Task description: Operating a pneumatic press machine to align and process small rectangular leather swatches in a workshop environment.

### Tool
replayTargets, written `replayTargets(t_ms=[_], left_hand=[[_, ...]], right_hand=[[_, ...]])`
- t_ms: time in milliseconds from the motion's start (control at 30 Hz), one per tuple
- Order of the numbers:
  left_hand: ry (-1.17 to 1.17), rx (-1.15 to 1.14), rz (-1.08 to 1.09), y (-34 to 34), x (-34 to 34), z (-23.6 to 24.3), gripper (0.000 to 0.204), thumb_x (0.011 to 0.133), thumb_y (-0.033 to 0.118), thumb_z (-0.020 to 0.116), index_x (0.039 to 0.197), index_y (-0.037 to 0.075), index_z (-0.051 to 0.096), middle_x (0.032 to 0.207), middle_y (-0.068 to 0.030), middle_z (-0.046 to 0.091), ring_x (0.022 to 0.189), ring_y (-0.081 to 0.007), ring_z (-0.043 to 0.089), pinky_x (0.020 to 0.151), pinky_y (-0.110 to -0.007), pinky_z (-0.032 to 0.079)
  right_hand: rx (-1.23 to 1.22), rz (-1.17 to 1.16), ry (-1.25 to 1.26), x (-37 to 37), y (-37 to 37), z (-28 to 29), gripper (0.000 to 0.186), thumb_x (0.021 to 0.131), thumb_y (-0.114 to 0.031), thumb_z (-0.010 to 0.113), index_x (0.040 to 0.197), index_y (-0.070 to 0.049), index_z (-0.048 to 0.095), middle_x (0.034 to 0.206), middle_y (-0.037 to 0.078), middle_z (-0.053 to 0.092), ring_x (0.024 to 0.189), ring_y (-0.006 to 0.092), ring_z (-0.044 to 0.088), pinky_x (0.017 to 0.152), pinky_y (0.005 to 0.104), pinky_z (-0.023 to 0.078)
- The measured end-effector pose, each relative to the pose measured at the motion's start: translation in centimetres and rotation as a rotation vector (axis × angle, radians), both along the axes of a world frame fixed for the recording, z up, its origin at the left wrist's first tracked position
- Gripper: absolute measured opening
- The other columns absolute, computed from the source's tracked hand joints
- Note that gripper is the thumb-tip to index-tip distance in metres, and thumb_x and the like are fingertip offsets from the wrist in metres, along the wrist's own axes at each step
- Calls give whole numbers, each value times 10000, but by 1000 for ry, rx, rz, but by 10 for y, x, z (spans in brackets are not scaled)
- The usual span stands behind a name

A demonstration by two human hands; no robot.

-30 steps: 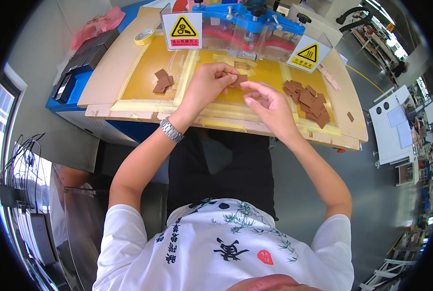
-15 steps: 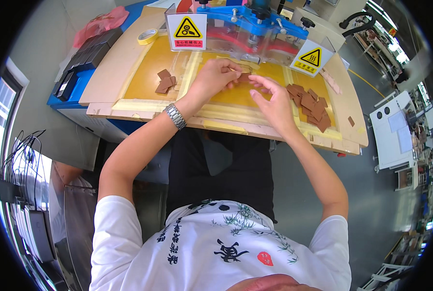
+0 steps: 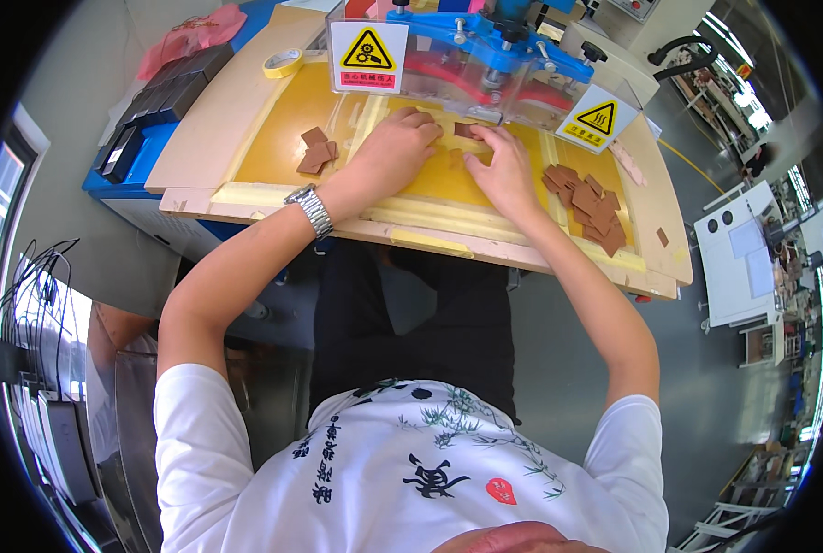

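Head view: both hands lie flat on the yellow surface (image 3: 282,138) near its far edge, just under the blue machine (image 3: 485,37). The left hand (image 3: 395,152) and right hand (image 3: 503,170) press fingertips around a small brown piece (image 3: 464,130) between them; neither is clenched, and whether it is pinched I cannot tell. A few brown pieces (image 3: 314,150) lie toward the left edge, a larger pile (image 3: 588,205) toward the right edge. A tape roll (image 3: 283,63) sits at the far left corner.

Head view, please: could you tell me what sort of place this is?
Probably a factory workstation: a blue machine with triangular warning signs, a yellow worktable bearing brown pieces, and industrial equipment beyond.
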State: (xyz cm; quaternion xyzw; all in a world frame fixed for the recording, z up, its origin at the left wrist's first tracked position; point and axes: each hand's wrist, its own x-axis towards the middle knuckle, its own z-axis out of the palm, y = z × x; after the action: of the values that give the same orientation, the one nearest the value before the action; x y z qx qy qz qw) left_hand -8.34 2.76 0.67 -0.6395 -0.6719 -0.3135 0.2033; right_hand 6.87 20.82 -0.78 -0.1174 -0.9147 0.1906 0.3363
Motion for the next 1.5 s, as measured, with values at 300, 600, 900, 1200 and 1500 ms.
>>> replayTargets(t_ms=[300,600,900,1200,1500], left_hand=[[199,-102,61,28,-2,-9,364,999,192,701,1314,9,709,1314,-137,729,1250,-320,681,1023,-450,554],[218,-99,78,25,1,-6,352,990,185,699,1295,13,731,1283,-129,748,1203,-307,707,1013,-432,561],[242,-79,53,26,2,-8,335,985,167,686,1296,55,738,1247,-127,748,1177,-302,721,1001,-437,570],[234,-174,94,30,7,-1,349,981,152,676,1314,64,731,1238,-132,749,1162,-304,725,989,-436,579],[275,-128,156,35,-2,-8,391,956,171,691,1322,39,717,1278,-140,748,1244,-313,688,1035,-449,544]], right_hand=[[41,19,-85,4,-5,8,442,941,-178,791,1353,-32,721,1320,180,708,1263,389,635,1125,464,492],[178,73,-86,19,-1,8,417,999,-202,753,1312,70,716,1382,213,658,1303,398,599,1128,465,495],[343,136,-156,19,10,23,383,983,-231,752,1272,20,777,1283,140,708,1187,343,660,1037,465,546],[273,227,-121,25,26,22,396,1016,-240,729,1330,0,757,1347,143,693,1269,347,627,1098,464,513],[379,181,-218,17,30,12,477,1049,-297,665,1453,-46,633,1562,153,627,1369,404,568,1166,518,465]])
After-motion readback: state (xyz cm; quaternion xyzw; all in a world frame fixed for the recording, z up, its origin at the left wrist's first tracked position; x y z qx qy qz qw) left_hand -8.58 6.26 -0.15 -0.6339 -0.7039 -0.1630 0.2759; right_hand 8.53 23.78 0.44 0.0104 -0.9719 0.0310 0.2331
